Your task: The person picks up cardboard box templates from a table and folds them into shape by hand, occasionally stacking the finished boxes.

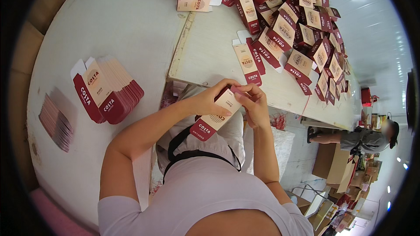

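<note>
A small maroon and cream Costa coffee carton point(215, 118) is held above my lap, tilted, with its printed front facing up. My left hand point(215, 100) grips it around the sides, thumb across the front. The fingers and thumb of my right hand point(253, 103) pinch the maroon flap at its upper end. The inside of the carton is hidden. To my left, a fanned stack of flattened cartons point(113, 88) lies on the white table point(131, 36). A smaller stack of thin flat pieces point(56, 123) is further left.
Many made-up cartons point(282, 29) are heaped on the far right part of the tabletop. One carton with a raised white flap point(246, 60) lies just beyond my hands. A person point(361, 141) stands at the right, near cardboard boxes point(334, 167). Red shredded strands point(278, 121) lie below the table edge.
</note>
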Tool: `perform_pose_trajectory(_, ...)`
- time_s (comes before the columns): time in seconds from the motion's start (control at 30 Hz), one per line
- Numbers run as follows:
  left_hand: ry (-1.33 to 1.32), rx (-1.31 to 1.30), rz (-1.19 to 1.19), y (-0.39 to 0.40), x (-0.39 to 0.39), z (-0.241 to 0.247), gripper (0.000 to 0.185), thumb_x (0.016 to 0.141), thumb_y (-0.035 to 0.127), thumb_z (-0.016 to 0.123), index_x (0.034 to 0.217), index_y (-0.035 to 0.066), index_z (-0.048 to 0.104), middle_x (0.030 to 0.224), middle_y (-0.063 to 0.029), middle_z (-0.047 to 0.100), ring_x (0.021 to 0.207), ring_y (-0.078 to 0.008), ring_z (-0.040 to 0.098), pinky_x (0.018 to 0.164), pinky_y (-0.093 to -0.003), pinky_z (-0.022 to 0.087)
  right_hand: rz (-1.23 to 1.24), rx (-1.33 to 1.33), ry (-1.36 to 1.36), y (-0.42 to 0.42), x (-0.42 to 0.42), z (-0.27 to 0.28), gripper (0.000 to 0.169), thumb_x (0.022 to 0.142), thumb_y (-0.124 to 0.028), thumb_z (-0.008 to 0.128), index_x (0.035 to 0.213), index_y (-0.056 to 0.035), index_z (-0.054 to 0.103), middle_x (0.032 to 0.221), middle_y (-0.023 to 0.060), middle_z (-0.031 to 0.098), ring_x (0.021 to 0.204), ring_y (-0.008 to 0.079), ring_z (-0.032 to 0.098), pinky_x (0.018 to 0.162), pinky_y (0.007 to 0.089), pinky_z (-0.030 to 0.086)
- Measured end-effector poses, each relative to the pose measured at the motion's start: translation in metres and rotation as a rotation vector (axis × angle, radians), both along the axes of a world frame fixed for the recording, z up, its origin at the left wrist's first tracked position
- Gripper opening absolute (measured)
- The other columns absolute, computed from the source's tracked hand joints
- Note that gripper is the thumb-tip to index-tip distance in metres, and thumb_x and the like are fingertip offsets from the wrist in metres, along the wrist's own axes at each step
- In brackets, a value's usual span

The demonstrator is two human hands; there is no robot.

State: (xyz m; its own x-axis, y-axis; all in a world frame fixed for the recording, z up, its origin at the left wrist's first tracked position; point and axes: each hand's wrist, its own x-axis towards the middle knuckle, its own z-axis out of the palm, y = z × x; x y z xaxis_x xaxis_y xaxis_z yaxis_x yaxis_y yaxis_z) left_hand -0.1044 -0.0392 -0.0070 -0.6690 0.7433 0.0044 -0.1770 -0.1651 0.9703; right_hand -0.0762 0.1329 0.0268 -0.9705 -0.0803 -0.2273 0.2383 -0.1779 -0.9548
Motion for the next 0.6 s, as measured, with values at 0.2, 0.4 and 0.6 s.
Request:
perform_pose_trajectory(0.2,0.085,0.018,-0.003,0.003,0.003,-0.004,0.07,0.068,0.005,0.066,0.127,0.014,0.031,0.107,-0.0063,0.05,0.094,-0.0141,0.051,0.079,-0.0294,0.044,-0.056,0.126,0.086,-0.002,0.01,-0.007,0.003,0.081,-0.002,0.058,0.083,-0.002,0.058,0.092,0.0054,0.061,0.084,0.0103,0.056,0.076,0.0238,0.043)
perform_pose_trajectory(0.4,-0.01,0.067,-0.007,0.006,0.004,-0.008,0.071,0.07,0.004,0.065,0.13,0.015,0.029,0.106,-0.0072,0.05,0.094,-0.0145,0.051,0.078,-0.0292,0.044,-0.138,0.225,0.27,-0.014,0.027,-0.021,0.016,0.086,-0.008,0.051,0.099,0.0007,0.057,0.096,0.0056,0.06,0.086,0.0104,0.055,0.08,0.0246,0.041)
perform_pose_trajectory(0.6,-0.04,0.084,-0.01,0.011,-0.004,-0.02,0.076,0.071,0.004,0.065,0.133,0.019,0.023,0.11,-0.0079,0.046,0.095,-0.014,0.05,0.078,-0.028,0.045,-0.051,0.228,0.066,-0.007,0.03,-0.02,0.033,0.082,-0.007,0.058,0.114,-0.0024,0.051,0.104,0.0059,0.057,0.09,0.011,0.055,0.078,0.0222,0.044)
